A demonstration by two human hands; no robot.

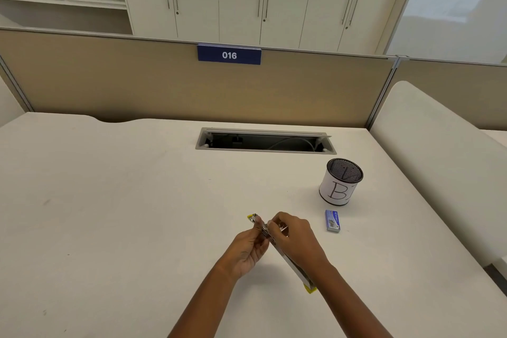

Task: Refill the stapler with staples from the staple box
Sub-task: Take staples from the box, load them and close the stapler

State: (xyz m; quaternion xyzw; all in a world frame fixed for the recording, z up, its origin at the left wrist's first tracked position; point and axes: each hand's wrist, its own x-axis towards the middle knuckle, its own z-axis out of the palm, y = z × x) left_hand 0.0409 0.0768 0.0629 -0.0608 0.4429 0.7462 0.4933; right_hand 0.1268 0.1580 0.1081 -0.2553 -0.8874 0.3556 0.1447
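Two hands meet above the white bench (109,200). Our left hand (248,248) grips the opened stapler (290,263) near its yellow front end; our right hand (295,239) pinches at the metal track, partly hiding it. Right of them lies the blue staple box (332,220), closed and apart, with the mesh pen cup (341,182) marked "B" just beyond.

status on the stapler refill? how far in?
Done: stapler is swung open and held above the desk. In hand: left hand steadies it while the right hand pinches something small and metallic at the channel, likely staples. Left: seat them and close the stapler. The staple box lies by the mesh cup.
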